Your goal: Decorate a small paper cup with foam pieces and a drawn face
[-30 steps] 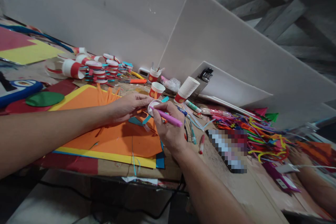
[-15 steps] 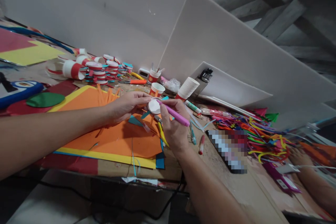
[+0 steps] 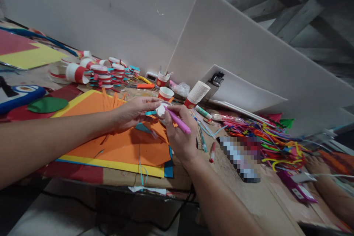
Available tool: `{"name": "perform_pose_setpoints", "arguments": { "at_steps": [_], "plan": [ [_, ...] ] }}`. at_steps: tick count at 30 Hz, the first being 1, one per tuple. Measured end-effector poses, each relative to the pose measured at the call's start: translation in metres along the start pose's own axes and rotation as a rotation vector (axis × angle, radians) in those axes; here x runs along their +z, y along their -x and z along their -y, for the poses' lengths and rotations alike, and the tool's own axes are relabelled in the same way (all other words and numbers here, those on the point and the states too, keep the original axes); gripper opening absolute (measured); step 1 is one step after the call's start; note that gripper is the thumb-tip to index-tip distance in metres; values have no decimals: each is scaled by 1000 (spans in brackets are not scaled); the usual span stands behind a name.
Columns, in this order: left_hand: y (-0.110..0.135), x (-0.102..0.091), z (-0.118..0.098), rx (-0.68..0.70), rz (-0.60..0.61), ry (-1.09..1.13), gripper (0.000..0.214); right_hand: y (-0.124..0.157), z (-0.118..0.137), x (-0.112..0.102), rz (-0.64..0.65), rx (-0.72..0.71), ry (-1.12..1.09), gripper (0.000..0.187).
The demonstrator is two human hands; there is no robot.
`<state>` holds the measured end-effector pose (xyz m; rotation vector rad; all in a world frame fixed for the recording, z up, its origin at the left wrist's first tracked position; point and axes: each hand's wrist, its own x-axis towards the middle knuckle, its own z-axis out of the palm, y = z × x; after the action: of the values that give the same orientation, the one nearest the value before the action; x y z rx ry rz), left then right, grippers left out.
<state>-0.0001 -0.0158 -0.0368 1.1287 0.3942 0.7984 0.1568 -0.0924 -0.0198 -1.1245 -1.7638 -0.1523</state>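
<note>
Between my hands is a small round white paper cup piece (image 3: pixel 161 110) with coloured paper strips sticking out at its sides. My left hand (image 3: pixel 135 112) is closed on its left edge, thumb and fingers pinching it. A pink-purple marker pen (image 3: pixel 181 122) sits in the closed grip of my right hand (image 3: pixel 182 136), its tip at the white face of the piece. Below both hands lie stacked sheets of orange paper (image 3: pixel 116 151). A red and white paper cup (image 3: pixel 166 94) stands just behind the piece.
Several cut cup pieces (image 3: pixel 102 75) are piled at the back left. Nested paper cups (image 3: pixel 197 94) lean at the back. A blurred-out phone-like object (image 3: pixel 239 160), a red marker (image 3: pixel 212 152) and colourful pipe cleaners (image 3: pixel 265 136) lie right. Another person's hand (image 3: pixel 316 164) rests far right.
The cup piece has turned in my left hand, so a blue strip now points left. My right hand and the marker have shifted slightly left.
</note>
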Motion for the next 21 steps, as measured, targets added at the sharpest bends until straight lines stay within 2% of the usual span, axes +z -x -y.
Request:
{"name": "perform_pose_setpoints", "arguments": {
  "at_steps": [4,12,21],
  "plan": [
    [-4,-1,2,39,-41,25,44,0,0,0,-33,14,-11,7],
    [-5,-3,2,-13,-137,-39,31,-3,-1,1,-83,88,-62,8],
    [-2,1,2,4,-103,-112,30,-4,-7,2,-70,75,-18,10]
  ]
}}
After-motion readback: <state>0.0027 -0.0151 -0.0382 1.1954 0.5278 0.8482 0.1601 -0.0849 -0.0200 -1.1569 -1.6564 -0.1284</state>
